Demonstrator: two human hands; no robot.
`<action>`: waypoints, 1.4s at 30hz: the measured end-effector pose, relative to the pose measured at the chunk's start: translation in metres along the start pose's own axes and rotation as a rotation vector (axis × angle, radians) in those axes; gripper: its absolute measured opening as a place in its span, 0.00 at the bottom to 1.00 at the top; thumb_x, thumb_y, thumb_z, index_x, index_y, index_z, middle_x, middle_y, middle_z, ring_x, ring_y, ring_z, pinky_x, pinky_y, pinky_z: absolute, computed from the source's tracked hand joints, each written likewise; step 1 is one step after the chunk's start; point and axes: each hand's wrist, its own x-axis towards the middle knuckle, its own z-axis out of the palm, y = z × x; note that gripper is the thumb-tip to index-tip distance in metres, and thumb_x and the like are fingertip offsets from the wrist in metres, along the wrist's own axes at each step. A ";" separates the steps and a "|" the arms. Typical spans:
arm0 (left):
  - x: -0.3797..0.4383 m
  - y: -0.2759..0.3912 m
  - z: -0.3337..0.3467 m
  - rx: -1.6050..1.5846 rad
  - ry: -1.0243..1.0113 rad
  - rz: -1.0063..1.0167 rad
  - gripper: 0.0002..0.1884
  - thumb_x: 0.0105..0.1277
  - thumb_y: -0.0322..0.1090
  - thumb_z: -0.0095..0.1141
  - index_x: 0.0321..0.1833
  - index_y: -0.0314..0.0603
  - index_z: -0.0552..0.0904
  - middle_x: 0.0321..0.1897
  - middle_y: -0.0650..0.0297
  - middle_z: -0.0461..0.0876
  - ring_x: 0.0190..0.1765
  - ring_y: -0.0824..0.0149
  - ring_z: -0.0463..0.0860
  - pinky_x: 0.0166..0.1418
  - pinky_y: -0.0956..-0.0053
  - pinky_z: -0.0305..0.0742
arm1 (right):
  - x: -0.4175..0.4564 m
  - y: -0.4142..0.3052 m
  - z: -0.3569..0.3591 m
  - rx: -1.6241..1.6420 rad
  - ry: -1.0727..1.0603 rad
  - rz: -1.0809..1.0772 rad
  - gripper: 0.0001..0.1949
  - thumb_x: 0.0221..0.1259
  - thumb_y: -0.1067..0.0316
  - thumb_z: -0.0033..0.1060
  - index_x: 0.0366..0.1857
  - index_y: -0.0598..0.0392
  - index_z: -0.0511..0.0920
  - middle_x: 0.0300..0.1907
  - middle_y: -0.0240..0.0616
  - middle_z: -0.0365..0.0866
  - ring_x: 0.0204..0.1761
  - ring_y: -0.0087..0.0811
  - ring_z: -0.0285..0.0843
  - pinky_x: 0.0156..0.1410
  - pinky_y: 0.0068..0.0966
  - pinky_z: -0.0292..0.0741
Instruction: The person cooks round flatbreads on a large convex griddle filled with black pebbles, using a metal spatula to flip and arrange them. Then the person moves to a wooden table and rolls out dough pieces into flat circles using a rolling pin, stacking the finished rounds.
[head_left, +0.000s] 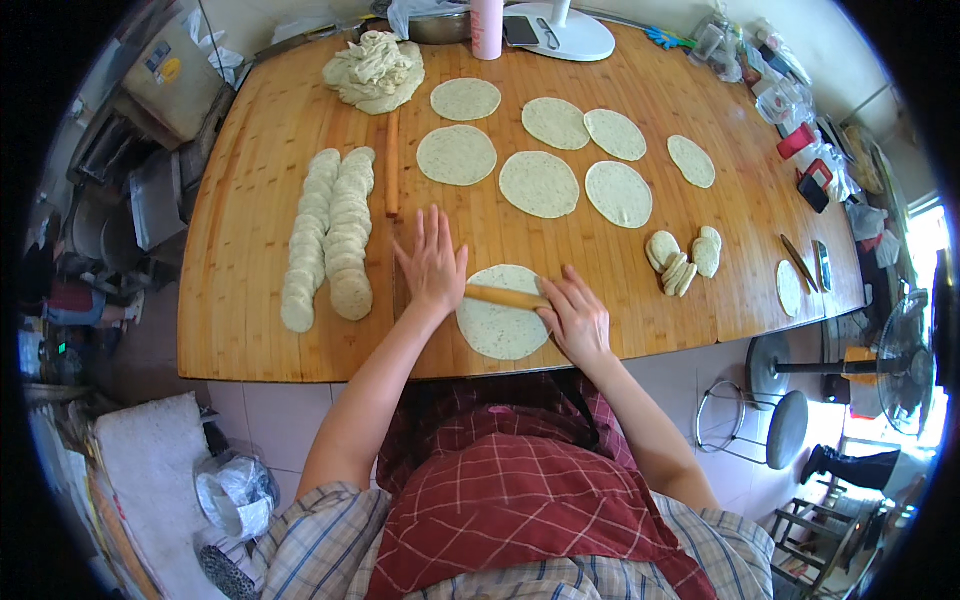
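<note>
A thin round of flecked dough (502, 334) lies near the table's front edge, with a slim wooden rolling pin (504, 297) across it. My left hand (435, 264) is flat with its fingers spread; the pin's left end meets the side of its palm. At the other end, my right hand (579, 313) curls over the pin and hides its tip. Two rows of overlapping dough pieces (349, 232) lie to the left of my left hand. Beyond that hand, a second wooden rolling pin (392, 169) points away from me.
Several rolled rounds (538, 184) are spread over the wooden table (247, 225). Small dough pieces (679, 274) sit to the right. A dough mass (377, 75), a pink tumbler (487, 30) and a white stand base (585, 41) are at the back. Stools (786, 431) and a fan (904, 360) stand at right.
</note>
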 end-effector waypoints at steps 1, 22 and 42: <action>0.007 0.001 0.001 0.003 0.014 -0.008 0.33 0.73 0.47 0.45 0.76 0.36 0.59 0.80 0.56 0.50 0.82 0.55 0.45 0.74 0.28 0.38 | 0.006 0.001 0.001 -0.017 0.000 0.018 0.21 0.56 0.60 0.68 0.54 0.54 0.81 0.55 0.48 0.80 0.61 0.50 0.76 0.59 0.39 0.78; -0.060 0.090 -0.034 -0.358 0.001 0.512 0.22 0.64 0.36 0.59 0.61 0.37 0.79 0.65 0.53 0.72 0.72 0.52 0.65 0.73 0.51 0.60 | -0.058 0.044 -0.033 -0.222 0.159 0.370 0.17 0.51 0.75 0.66 0.47 0.57 0.79 0.43 0.41 0.81 0.47 0.43 0.79 0.48 0.36 0.78; -0.045 0.058 -0.023 -0.297 0.069 0.131 0.15 0.59 0.29 0.63 0.48 0.33 0.77 0.44 0.53 0.80 0.51 0.52 0.78 0.54 0.57 0.72 | -0.025 -0.015 0.004 0.001 0.049 0.172 0.17 0.58 0.68 0.66 0.51 0.60 0.79 0.58 0.48 0.74 0.59 0.50 0.71 0.61 0.43 0.71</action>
